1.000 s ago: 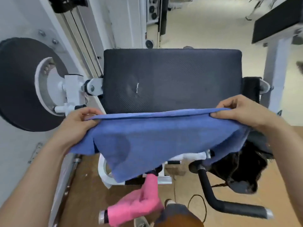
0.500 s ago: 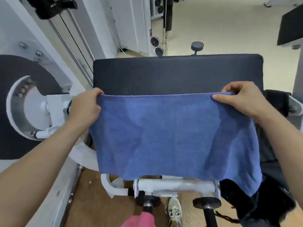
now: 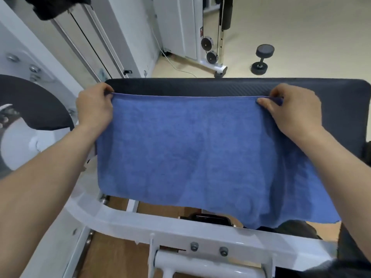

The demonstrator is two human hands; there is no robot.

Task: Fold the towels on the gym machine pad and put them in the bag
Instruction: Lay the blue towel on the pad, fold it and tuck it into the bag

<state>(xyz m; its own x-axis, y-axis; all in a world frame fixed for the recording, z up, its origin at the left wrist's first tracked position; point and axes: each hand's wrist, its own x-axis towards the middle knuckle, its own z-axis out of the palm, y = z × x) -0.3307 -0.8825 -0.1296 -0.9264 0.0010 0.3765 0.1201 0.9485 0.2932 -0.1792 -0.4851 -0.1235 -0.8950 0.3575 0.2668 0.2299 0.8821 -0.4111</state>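
Now: blue towel held taut across the pad

Up top in my feed, the blue towel (image 3: 190, 153) is spread wide across the middle of the frame. Its upper hem is pulled into a straight line just below the far edge of the black machine pad (image 3: 200, 86). I see the left hand (image 3: 94, 109) at the towel's upper left corner, fingers curled over the hem and pinching the cloth. The right hand (image 3: 291, 111) has the upper right corner, with its thumb (image 3: 263, 102) pressed on top of the fabric and the other fingers curled round the hem. Most of the pad is covered; I can make out only a strip along the top and a patch at the right edge of the frame. The towel's lower edge hangs loose and wavy over the white machine frame (image 3: 180, 223), dipping lowest toward the lower right. A dark shape (image 3: 291, 227) sits there under the hem; I cannot tell what it is. Upper right of the frame, a dumbbell (image 3: 262, 59) stands on the pale floor. A black disc (image 3: 36, 103) fills the left edge.
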